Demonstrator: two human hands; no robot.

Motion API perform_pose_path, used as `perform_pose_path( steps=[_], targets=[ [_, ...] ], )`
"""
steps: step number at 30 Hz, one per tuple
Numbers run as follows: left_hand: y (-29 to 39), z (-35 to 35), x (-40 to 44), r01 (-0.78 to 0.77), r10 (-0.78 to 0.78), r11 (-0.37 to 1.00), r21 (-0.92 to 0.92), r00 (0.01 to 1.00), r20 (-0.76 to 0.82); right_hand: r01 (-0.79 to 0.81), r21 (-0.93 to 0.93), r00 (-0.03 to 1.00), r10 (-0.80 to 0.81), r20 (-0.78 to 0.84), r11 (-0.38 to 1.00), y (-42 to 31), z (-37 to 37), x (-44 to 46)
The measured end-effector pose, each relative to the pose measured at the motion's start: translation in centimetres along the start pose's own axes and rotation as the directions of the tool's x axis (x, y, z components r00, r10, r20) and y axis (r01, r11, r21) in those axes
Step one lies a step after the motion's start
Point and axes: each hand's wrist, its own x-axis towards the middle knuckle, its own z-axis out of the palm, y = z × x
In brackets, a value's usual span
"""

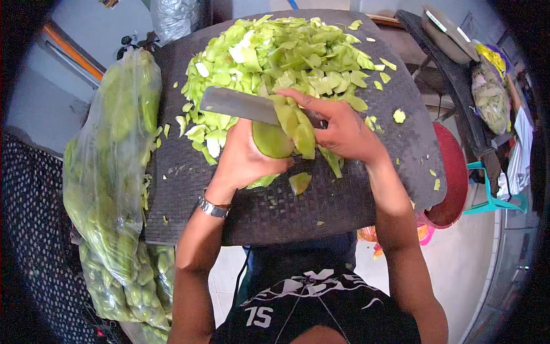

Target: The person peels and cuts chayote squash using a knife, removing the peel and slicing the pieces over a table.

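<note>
My left hand (243, 152), with a metal watch on its wrist, is wrapped round a light green vegetable (270, 141) that looks like a chayote. In my right hand (349, 129) is a cleaver (238, 105), its broad blade pointing left just above the vegetable. Cut green slices (298, 127) lie over the blade near my right fingers. Behind both hands rises a large heap of cut green pieces (281, 51) on the dark woven tabletop (195, 198). A loose piece (300, 183) rests on the table below my hands.
Clear plastic bags full of green vegetables (109, 172) stand along the table's left edge. At the right are a red tub (450, 178), a turquoise stool (495, 200) and a dark side table (447, 74) with a bowl (450, 34). A silvery plastic bag (175, 20) is behind.
</note>
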Motion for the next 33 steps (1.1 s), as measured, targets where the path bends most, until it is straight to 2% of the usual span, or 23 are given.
perform_pose_path(
  steps=[3, 4, 6, 7, 9, 10, 11, 13, 14, 17, 18, 19, 21, 22, 25, 26, 28, 29, 30, 32, 33],
  targets=[
    [1.3, -0.4, 0.0, -0.058, 0.061, 0.994, 0.097, 0.998, -0.021, -0.007, 0.133, 1.000, 0.008, -0.005, 0.991, 0.1, 0.5, 0.4],
    [1.4, -0.3, 0.1, -0.004, 0.007, 0.996, 0.090, 1.000, -0.025, 0.002, 0.173, 1.000, 0.000, -0.011, 0.985, 0.1, 0.5, 0.4],
    [1.6, -0.2, 0.2, 0.097, -0.095, 0.992, 0.084, 0.995, -0.026, -0.084, 0.205, 0.996, 0.088, -0.009, 0.975, -0.7, 0.8, 0.3],
    [1.7, -0.1, 0.1, 0.063, -0.059, 0.991, 0.120, 0.997, -0.044, -0.123, 0.221, 0.992, 0.127, -0.004, 0.968, -1.1, 0.9, 0.4],
    [1.6, 0.2, 0.0, -0.018, 0.033, 0.980, 0.196, 0.997, -0.073, 0.056, 0.155, 0.993, -0.039, -0.111, 0.986, 0.0, 1.9, 0.7],
    [1.5, 0.3, -0.2, 0.002, 0.022, 0.975, 0.224, 0.994, -0.105, 0.029, 0.190, 0.993, -0.007, -0.120, 0.981, 0.1, 1.8, 0.8],
    [1.5, 0.6, -0.4, -0.053, 0.078, 0.965, 0.257, 0.993, -0.088, 0.004, 0.226, 0.991, 0.026, -0.128, 0.974, 0.3, 1.8, 0.9],
    [2.2, 1.2, -0.3, -0.169, 0.190, 0.935, 0.312, 0.981, -0.039, -0.275, 0.414, 0.946, 0.320, -0.043, 0.868, -2.1, 0.2, 0.5],
    [2.3, 1.3, -0.4, -0.137, 0.151, 0.949, 0.285, 0.988, -0.030, -0.231, 0.467, 0.943, 0.315, -0.108, 0.853, -1.6, 1.0, 0.8],
    [1.1, 1.0, -0.2, -0.051, 0.047, 0.993, -0.106, 0.998, -0.036, -0.457, 0.545, 0.837, 0.547, -0.002, 0.703, -1.6, 0.3, 0.6],
    [0.4, 1.2, 0.0, 0.010, -0.016, 0.927, -0.375, 1.000, -0.013, -0.537, 0.581, 0.773, 0.633, 0.047, 0.612, -1.3, 0.2, 0.6],
    [0.0, 0.9, 0.0, 0.121, -0.130, 0.848, -0.516, 0.991, 0.019, -0.539, 0.593, 0.771, 0.634, 0.061, 0.599, -1.4, 0.1, 0.6],
    [-0.5, 0.4, 0.1, 0.313, -0.327, 0.590, -0.744, 0.936, 0.134, -0.546, 0.615, 0.764, 0.639, 0.088, 0.568, -2.0, 0.0, 0.3],
    [-1.0, 0.1, 0.2, 0.281, -0.262, 0.444, -0.851, 0.949, 0.177, -0.541, 0.576, 0.779, 0.624, 0.067, 0.613, -2.5, 0.0, 0.4],
    [-1.0, -0.4, 0.6, 0.276, -0.352, 0.248, -0.928, 0.919, 0.179, -0.535, 0.423, 0.825, 0.560, 0.074, 0.731, -2.3, 0.3, 0.4],
    [-0.9, -0.3, 0.7, 0.267, -0.381, 0.275, -0.924, 0.912, 0.151, -0.497, 0.355, 0.859, 0.506, 0.075, 0.791, -2.2, 0.1, 0.3],
    [-1.5, -0.4, 0.6, 0.322, -0.424, 0.298, -0.898, 0.888, 0.177, -0.313, 0.084, 0.935, 0.323, -0.150, 0.946, -1.1, 1.5, 0.3],
    [-2.0, -0.5, 0.4, 0.348, -0.446, 0.310, -0.885, 0.875, 0.188, -0.221, -0.073, 0.952, 0.198, -0.234, 0.973, -0.8, 2.1, 0.2],
    [-3.0, -0.6, 0.3, 0.346, -0.385, 0.368, -0.863, 0.902, 0.197, -0.312, -0.095, 0.944, 0.296, -0.148, 0.945, -2.1, 1.4, 0.0],
    [-5.4, -1.0, -0.2, 0.332, -0.262, 0.482, -0.811, 0.938, 0.228, -0.176, -0.191, 0.982, 0.160, -0.095, 0.966, -2.5, 1.2, -0.3],
    [-5.6, -1.0, -0.1, 0.311, -0.228, 0.462, -0.831, 0.947, 0.228, -0.104, -0.235, 0.994, 0.092, -0.063, 0.966, -2.6, 1.3, -0.4]
  ],
)
